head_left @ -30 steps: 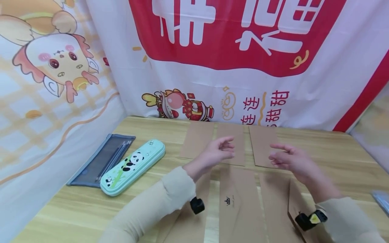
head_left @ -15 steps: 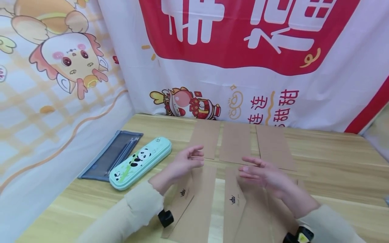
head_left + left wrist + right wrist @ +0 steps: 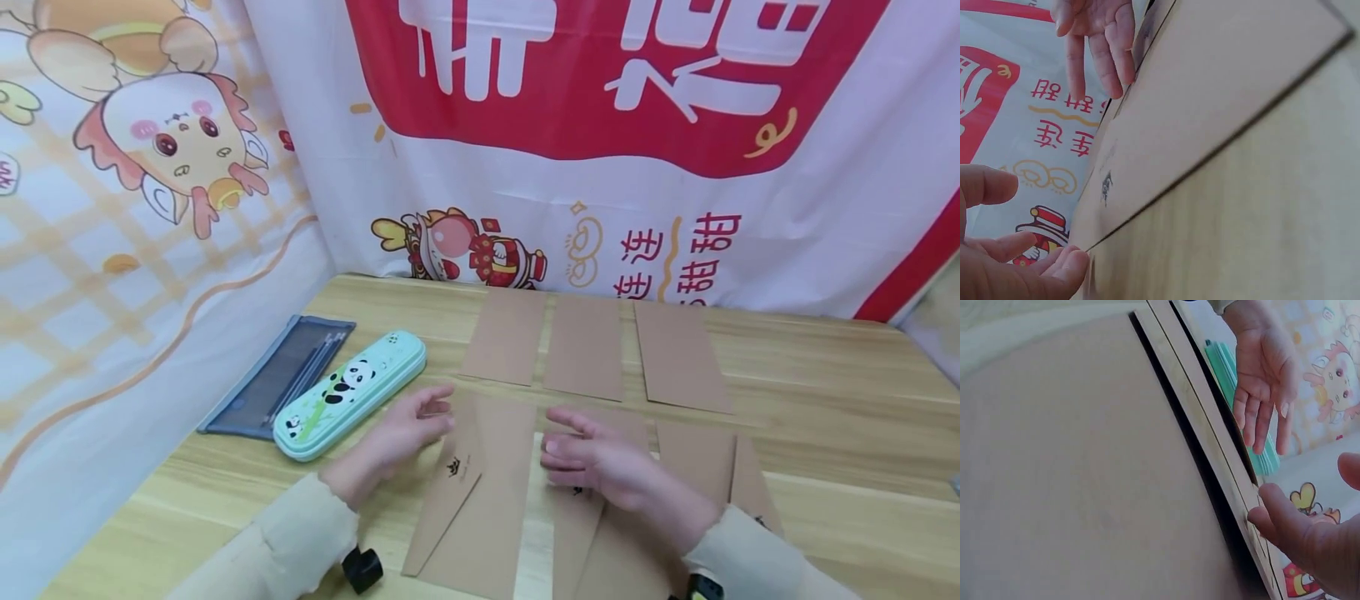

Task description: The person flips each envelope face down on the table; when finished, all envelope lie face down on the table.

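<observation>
Three brown kraft envelopes with pointed flaps lie in a front row: a left envelope [image 3: 487, 500], a middle envelope [image 3: 630, 550] and a right envelope [image 3: 693, 454]. Crown prints show on their flaps. My left hand [image 3: 397, 433] is at the left envelope's upper left edge, fingers relaxed and holding nothing; in the left wrist view its fingertips [image 3: 1072, 262] are close to the envelope's corner, and contact is unclear. Over the middle envelope is my right hand [image 3: 611, 467], fingers loosely extended, nothing in them. It hides part of that envelope.
Behind are three flat brown rectangles: a left one [image 3: 504, 337], a middle one [image 3: 585, 348] and a right one [image 3: 684, 358]. At left lie a mint panda pencil case [image 3: 348, 396] and a dark mesh pouch [image 3: 262, 379]. A printed cloth [image 3: 465, 183] hangs behind the wooden table.
Both hands have come left and nearer from above the back row to the front envelopes. The head view has shifted, moving the pencil case rightward in the picture. Nothing was picked up.
</observation>
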`<act>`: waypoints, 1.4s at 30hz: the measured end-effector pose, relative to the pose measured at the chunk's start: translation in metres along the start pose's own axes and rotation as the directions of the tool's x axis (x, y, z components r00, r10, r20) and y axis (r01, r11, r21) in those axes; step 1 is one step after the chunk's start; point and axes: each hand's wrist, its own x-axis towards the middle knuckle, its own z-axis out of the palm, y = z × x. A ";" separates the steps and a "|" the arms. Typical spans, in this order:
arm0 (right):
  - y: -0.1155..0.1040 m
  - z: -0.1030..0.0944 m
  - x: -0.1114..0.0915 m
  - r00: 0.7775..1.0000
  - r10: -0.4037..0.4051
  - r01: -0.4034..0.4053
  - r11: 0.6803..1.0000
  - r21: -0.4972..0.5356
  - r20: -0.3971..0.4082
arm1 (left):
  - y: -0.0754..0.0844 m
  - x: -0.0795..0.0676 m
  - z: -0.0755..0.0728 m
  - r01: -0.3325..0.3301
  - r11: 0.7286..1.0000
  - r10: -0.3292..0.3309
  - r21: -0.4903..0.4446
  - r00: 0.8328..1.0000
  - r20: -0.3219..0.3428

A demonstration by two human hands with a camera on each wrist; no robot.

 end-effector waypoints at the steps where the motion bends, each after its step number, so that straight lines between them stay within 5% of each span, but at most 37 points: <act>1: 0.001 0.002 0.001 1.000 0.002 -0.002 1.000 0.001 0.003 | -0.001 -0.001 0.000 0.008 1.000 -0.008 0.004 1.000 -0.007; 15: 0.002 0.015 0.018 1.000 0.011 -0.011 1.000 -0.011 0.002 | -0.007 -0.004 0.004 0.044 0.988 -0.053 -0.149 0.997 -0.057; 25: -0.001 0.030 0.036 0.999 0.032 -0.033 0.999 -0.027 -0.039 | -0.005 -0.003 -0.021 0.050 0.978 -0.064 -0.203 0.996 -0.063; 33: 0.001 0.044 0.053 0.998 0.027 -0.026 1.000 0.012 -0.065 | 0.001 -0.004 -0.039 -0.030 0.989 0.018 -0.148 0.996 -0.082; 42: 0.006 0.049 0.062 0.995 0.009 -0.004 0.999 0.053 -0.099 | 0.024 -0.001 -0.031 -0.127 0.985 0.117 -0.115 0.989 -0.090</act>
